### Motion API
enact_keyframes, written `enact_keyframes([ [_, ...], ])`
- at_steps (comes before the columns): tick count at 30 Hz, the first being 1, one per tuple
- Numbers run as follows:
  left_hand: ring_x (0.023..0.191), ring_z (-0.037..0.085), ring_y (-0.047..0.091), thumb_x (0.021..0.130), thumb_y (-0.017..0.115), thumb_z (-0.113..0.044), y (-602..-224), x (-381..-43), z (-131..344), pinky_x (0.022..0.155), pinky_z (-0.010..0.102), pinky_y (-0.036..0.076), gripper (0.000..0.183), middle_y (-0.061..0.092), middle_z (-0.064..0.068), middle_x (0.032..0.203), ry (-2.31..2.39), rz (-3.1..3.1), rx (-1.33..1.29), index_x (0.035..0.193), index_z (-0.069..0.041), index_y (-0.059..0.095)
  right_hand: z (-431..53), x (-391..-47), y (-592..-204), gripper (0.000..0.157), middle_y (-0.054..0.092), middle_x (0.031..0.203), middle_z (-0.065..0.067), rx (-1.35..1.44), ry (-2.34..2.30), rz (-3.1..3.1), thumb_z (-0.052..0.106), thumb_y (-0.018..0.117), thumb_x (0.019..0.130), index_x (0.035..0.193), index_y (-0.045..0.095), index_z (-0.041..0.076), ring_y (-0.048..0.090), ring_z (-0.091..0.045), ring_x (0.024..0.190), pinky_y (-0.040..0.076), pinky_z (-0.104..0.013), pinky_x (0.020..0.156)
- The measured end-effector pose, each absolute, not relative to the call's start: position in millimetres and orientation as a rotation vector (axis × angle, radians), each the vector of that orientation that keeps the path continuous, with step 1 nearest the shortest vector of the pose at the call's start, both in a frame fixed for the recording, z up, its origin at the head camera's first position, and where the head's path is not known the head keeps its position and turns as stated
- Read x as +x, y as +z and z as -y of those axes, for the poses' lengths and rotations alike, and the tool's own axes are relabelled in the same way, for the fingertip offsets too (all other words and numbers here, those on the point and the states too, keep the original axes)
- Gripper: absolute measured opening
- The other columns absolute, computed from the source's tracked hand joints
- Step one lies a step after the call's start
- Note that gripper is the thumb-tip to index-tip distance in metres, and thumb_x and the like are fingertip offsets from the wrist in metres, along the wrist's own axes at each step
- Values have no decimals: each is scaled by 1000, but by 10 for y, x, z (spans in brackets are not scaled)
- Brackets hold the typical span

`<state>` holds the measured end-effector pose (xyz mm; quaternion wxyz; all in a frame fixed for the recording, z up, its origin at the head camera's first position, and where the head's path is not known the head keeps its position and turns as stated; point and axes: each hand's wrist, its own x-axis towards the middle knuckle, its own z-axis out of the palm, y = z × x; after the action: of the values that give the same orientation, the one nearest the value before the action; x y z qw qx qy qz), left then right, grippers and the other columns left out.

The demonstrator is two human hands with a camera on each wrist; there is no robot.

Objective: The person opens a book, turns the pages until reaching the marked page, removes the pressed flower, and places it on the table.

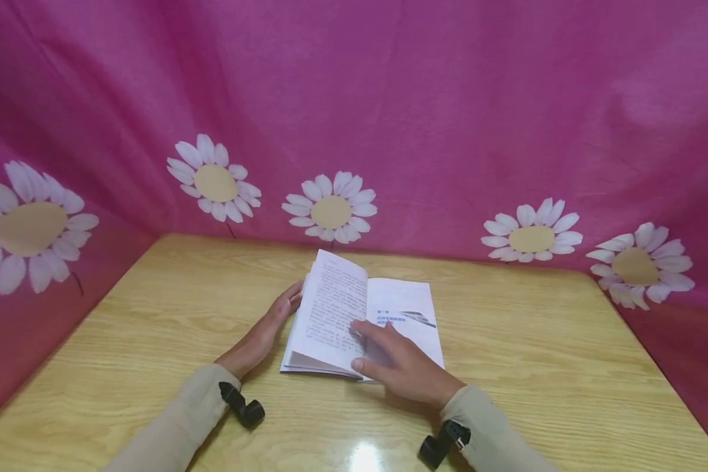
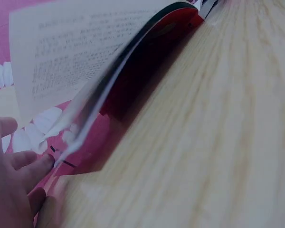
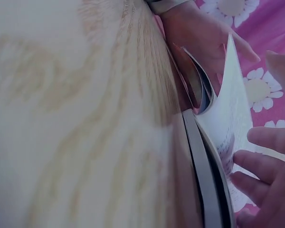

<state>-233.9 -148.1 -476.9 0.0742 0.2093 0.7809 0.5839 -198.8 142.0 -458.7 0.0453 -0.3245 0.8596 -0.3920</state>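
Observation:
A paperback book (image 1: pixel 333 295) lies spread on the wooden table, its left pages lifted and bowed upward. The right page (image 1: pixel 415 298) carries blue heading characters and a small picture of a train. My left hand (image 1: pixel 265 332) is at the book's outer left edge, fingers extended; in the left wrist view the fingertips (image 2: pixel 43 164) reach the raised edge of the cover and pages. Over the gutter, my right hand (image 1: pixel 404 364) spreads its fingers, with the fingertips (image 3: pixel 242 159) against the page in the right wrist view. The cover's underside shows red in the left wrist view.
Pale wood tabletop (image 1: pixel 537 354) surrounds the book on all sides. Behind and beside it hangs a magenta cloth (image 1: pixel 425 131) printed with large white daisies. Black camera mounts (image 1: pixel 244 408) sit on both sleeved wrists.

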Motion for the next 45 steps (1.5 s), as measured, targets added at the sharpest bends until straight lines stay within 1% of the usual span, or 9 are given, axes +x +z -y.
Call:
enact_keyframes([
  [4, 145, 29, 21, 105, 21, -45, -4750, -2336, 1482, 115, 56, 5, 54, 17, 10, 160, 1781, -2352, 591, 155, -25, 16, -1399, -1991, -4585, 62, 40, 149, 7, -1009, -1103, -2650, 54, 58, 91, 144, 43, 26, 29, -10, 140, 11, -47, 117],
  [10, 145, 34, 19, 106, 28, -32, -4769, -2313, 1495, 114, 57, 10, 52, 19, 13, 159, 1837, -2339, 626, 155, -17, 18, -1347, -1957, -4597, 64, 34, 152, 2, -1080, -940, -2697, 63, 54, 89, 144, 44, 31, 27, -16, 140, 20, -47, 114],
  [14, 146, 29, 15, 105, 38, -26, -4785, -2327, 1495, 116, 51, 12, 53, 15, 6, 160, 1780, -2388, 657, 154, -19, 20, -1336, -1951, -4597, 65, 34, 153, -1, -1120, -882, -2732, 64, 53, 89, 142, 49, 27, 27, -18, 140, 21, -45, 113],
  [18, 147, 23, 12, 99, 54, -25, -4785, -2314, 1496, 116, 46, 15, 59, 13, -3, 161, 1693, -2444, 678, 152, -25, 28, -1328, -1932, -4580, 65, 31, 154, -2, -1119, -849, -2728, 64, 52, 89, 142, 50, 26, 24, -17, 142, 17, -46, 114],
  [24, 148, 24, 4, 89, 70, -32, -4795, -2312, 1481, 115, 55, 12, 67, 15, -4, 161, 1524, -2555, 781, 148, -26, 39, -1311, -1921, -4582, 66, 30, 155, -2, -1116, -759, -2746, 67, 46, 90, 142, 49, 26, 21, -18, 143, 13, -54, 114],
  [28, 148, 27, 1, 85, 72, -40, -4806, -2353, 1472, 111, 64, 11, 70, 14, -2, 161, 1377, -2636, 854, 146, -26, 42, -1292, -1940, -4568, 66, 30, 155, -2, -1097, -729, -2754, 68, 44, 90, 142, 50, 27, 20, -19, 145, 10, -58, 114],
  [31, 148, 26, 1, 83, 71, -49, -4806, -2375, 1455, 110, 67, 11, 74, 13, -3, 162, 1238, -2696, 892, 147, -29, 41, -1287, -1947, -4542, 68, 30, 156, -1, -1077, -710, -2757, 70, 42, 90, 142, 50, 27, 18, -18, 145, 8, -58, 114],
  [39, 148, 24, 4, 81, 68, -57, -4784, -2372, 1409, 116, 53, 3, 77, 18, -4, 160, 967, -2779, 944, 147, -28, 42, -1280, -1991, -4541, 66, 33, 154, -1, -1089, -701, -2794, 69, 43, 90, 140, 53, 26, 21, -16, 144, 11, -56, 114],
  [45, 148, 27, 10, 82, 66, -59, -4805, -2336, 1423, 116, 53, 2, 76, 25, 0, 158, 854, -2793, 934, 146, -26, 44, -1297, -1968, -4550, 63, 31, 155, -1, -1070, -766, -2738, 66, 46, 91, 140, 53, 27, 21, -18, 144, 12, -55, 114],
])
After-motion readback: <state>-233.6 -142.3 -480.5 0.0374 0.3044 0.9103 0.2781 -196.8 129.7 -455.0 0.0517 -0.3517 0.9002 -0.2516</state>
